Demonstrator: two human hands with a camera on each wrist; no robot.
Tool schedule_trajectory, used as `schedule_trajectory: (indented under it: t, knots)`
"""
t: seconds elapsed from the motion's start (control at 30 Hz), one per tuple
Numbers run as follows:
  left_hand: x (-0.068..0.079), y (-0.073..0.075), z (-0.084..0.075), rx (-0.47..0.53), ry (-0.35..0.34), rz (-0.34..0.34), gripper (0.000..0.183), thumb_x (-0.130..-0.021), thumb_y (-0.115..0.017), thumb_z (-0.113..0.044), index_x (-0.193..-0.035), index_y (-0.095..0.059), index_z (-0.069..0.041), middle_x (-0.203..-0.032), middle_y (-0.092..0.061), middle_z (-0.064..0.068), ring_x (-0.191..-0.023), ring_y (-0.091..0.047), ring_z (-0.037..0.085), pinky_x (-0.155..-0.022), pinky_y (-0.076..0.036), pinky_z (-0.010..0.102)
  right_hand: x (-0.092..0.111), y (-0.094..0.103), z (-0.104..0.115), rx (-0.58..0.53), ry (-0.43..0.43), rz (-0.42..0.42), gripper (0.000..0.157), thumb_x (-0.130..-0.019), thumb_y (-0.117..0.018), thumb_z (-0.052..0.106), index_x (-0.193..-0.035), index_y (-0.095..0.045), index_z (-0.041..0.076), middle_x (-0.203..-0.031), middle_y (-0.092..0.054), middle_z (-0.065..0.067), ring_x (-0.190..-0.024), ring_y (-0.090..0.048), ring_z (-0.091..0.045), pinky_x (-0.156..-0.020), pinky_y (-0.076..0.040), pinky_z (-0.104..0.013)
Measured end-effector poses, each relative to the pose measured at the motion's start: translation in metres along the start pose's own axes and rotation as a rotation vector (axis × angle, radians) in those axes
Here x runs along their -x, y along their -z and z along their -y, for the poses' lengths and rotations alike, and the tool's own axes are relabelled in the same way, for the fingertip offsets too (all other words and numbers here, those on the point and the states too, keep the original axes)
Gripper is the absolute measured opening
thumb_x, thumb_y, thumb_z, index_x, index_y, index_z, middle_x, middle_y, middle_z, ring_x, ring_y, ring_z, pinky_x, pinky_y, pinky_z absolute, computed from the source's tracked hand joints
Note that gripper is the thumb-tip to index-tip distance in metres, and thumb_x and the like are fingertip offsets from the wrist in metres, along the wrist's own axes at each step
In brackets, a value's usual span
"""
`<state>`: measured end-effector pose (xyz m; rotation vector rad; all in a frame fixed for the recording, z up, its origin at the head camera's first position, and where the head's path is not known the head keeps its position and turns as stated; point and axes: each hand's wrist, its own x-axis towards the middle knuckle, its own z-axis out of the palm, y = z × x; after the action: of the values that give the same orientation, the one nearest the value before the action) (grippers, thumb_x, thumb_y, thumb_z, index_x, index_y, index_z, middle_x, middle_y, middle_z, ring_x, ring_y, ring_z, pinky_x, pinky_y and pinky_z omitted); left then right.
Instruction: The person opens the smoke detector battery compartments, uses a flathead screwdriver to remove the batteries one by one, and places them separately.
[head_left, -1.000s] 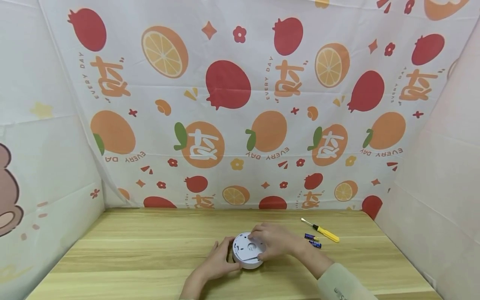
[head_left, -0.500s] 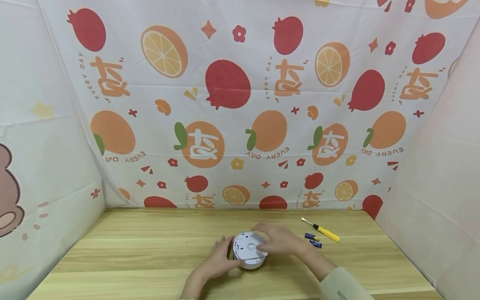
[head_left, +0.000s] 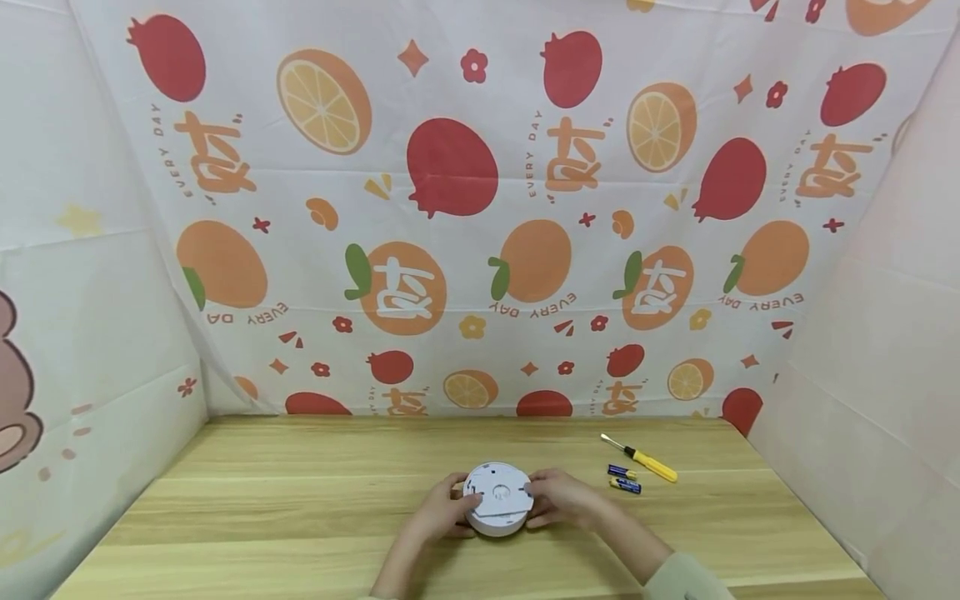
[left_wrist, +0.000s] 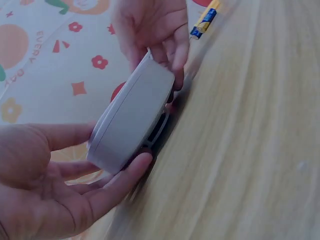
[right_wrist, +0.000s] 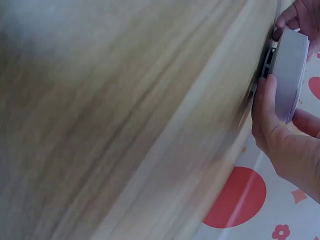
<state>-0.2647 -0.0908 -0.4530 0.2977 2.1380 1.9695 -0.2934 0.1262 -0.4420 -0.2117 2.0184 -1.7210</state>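
A round white device (head_left: 498, 493) with a slotted flat face turned up is held over the wooden table, near the front middle. My left hand (head_left: 442, 510) grips its left rim, thumb on the upper face. On the opposite rim, my right hand (head_left: 564, 497) holds it between thumb and fingers. The left wrist view shows the device's smooth side wall (left_wrist: 132, 110) edge-on, with fingers on both its faces. Its dark, open-framed underside (right_wrist: 268, 62) shows in the right wrist view, close to the tabletop; contact with the table is unclear.
Two blue and yellow batteries (head_left: 625, 484) lie on the table (head_left: 300, 500) to the right of my right hand. Behind them is a screwdriver (head_left: 651, 464) with a yellow handle. A fruit-printed cloth (head_left: 465, 275) hangs along the table's back edge.
My right hand has come off the device's upper face and round to its right rim. My left thumb has moved up onto the face. One battery has turned slightly.
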Motion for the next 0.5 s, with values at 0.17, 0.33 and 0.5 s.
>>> schedule_trajectory:
  t: [0.17,0.33,0.5]
  knots:
    - [-0.001,-0.004,0.002,0.099,0.049,-0.043,0.051,-0.089,-0.053,0.0,-0.129,-0.026,0.017,-0.103,-0.051,0.026,-0.073,-0.059,0.023,-0.066,-0.055,0.039,-0.001,-0.004,-0.003,-0.048,0.003,-0.022,0.028,-0.094,-0.047,0.008,-0.112,-0.043,-0.013,-0.087,-0.055,-0.017,-0.075,-0.059,-0.024,-0.074,-0.053,-0.042]
    - [-0.001,-0.004,0.004,0.174,0.075,-0.047,0.051,-0.088,-0.053,0.002,-0.13,-0.026,0.016,-0.107,-0.05,0.026,-0.075,-0.058,0.023,-0.067,-0.055,0.038,-0.002,-0.008,-0.005,-0.092,-0.023,-0.073,0.029,-0.094,-0.048,0.008,-0.114,-0.042,-0.011,-0.087,-0.055,-0.017,-0.075,-0.059,-0.025,-0.073,-0.053,-0.044]
    - [0.003,-0.006,0.004,0.195,0.072,-0.064,0.045,-0.09,-0.051,0.001,-0.126,-0.029,0.014,-0.104,-0.052,0.025,-0.074,-0.059,0.023,-0.067,-0.055,0.039,-0.004,-0.011,-0.006,-0.126,-0.036,-0.119,0.03,-0.094,-0.048,0.008,-0.117,-0.042,-0.011,-0.088,-0.056,-0.015,-0.076,-0.06,-0.023,-0.072,-0.053,-0.044]
